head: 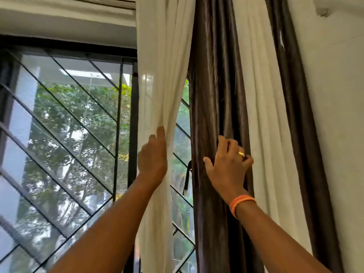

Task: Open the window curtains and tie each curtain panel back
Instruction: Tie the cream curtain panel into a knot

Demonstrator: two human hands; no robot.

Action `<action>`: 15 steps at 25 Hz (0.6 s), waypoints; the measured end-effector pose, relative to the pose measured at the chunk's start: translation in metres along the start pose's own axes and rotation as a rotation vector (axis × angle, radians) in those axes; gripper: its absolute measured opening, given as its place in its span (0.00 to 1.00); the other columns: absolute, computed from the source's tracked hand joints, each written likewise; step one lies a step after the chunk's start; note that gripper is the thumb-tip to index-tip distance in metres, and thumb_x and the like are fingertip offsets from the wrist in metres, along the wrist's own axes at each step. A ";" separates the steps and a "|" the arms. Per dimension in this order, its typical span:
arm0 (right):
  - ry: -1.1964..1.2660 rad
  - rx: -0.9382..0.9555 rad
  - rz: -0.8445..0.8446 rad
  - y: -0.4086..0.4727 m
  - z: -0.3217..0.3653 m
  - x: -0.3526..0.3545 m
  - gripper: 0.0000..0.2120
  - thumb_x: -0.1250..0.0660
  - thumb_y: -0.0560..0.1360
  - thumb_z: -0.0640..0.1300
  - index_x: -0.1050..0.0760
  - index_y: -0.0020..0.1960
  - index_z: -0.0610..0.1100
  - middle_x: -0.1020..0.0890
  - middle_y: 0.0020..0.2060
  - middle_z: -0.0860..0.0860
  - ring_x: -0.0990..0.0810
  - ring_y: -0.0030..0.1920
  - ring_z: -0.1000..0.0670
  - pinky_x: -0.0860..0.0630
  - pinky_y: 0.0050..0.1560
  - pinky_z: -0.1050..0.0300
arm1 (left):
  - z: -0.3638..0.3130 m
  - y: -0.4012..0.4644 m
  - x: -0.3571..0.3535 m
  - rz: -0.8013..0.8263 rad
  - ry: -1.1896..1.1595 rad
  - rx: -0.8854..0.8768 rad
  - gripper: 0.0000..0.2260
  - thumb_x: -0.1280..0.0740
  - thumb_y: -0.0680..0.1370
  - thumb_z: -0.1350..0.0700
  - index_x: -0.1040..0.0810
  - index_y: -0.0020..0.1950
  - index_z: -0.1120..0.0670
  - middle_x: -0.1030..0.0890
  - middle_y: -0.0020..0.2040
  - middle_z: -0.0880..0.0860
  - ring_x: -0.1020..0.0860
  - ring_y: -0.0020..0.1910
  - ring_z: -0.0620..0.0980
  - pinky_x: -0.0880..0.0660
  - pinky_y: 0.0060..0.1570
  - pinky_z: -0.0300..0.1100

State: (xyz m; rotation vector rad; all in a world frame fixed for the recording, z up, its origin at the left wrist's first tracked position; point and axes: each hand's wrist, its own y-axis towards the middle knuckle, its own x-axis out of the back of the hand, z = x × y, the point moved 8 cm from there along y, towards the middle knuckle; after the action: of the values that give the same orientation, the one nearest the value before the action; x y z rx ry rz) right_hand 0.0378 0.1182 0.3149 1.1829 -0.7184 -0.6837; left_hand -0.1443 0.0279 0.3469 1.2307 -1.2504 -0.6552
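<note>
Left hand (152, 156) lies flat, fingers straight, against the white curtain panel (163, 75), which hangs vertically beside the window (65, 125). Right hand (228, 164) grips a fold of the brown curtain panel (212, 75), also hanging vertically, just right.

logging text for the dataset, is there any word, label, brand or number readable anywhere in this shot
None: no readable text on the white curtain, the brown curtain, the window grille, the wall, the gold ring or the orange wristbands.
</note>
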 end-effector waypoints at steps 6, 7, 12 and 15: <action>0.001 0.009 0.079 -0.003 0.028 -0.022 0.34 0.24 0.68 0.47 0.34 0.70 0.45 0.28 0.59 0.42 0.25 0.55 0.38 0.26 0.48 0.37 | 0.114 0.023 0.059 -0.041 0.237 0.100 0.17 0.40 0.78 0.68 0.36 0.66 0.64 0.22 0.50 0.65 0.20 0.45 0.68 0.24 0.41 0.60; -0.001 0.012 0.083 -0.004 0.032 -0.024 0.34 0.24 0.68 0.47 0.34 0.70 0.45 0.28 0.59 0.42 0.25 0.55 0.38 0.26 0.46 0.39 | 0.138 0.027 0.073 -0.066 0.282 0.122 0.16 0.40 0.77 0.69 0.35 0.65 0.66 0.22 0.49 0.67 0.20 0.44 0.69 0.24 0.41 0.62; 0.016 0.008 0.134 -0.011 0.046 -0.033 0.33 0.26 0.71 0.47 0.35 0.72 0.44 0.29 0.62 0.42 0.26 0.58 0.38 0.25 0.47 0.39 | 0.237 0.028 0.119 -0.178 0.224 0.400 0.20 0.41 0.76 0.71 0.38 0.68 0.66 0.22 0.50 0.72 0.22 0.48 0.74 0.26 0.47 0.65; 0.044 -0.009 0.162 -0.012 0.055 -0.032 0.34 0.26 0.71 0.47 0.37 0.72 0.43 0.30 0.63 0.41 0.27 0.60 0.36 0.24 0.49 0.37 | 0.217 0.012 0.085 -0.091 0.127 0.388 0.24 0.40 0.78 0.67 0.43 0.72 0.61 0.22 0.54 0.68 0.22 0.52 0.70 0.26 0.49 0.60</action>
State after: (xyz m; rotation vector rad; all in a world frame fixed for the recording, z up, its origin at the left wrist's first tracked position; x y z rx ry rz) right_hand -0.0268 0.1096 0.3114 1.1154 -0.7641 -0.5239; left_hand -0.3281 -0.1165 0.3568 1.6310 -1.2558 -0.4000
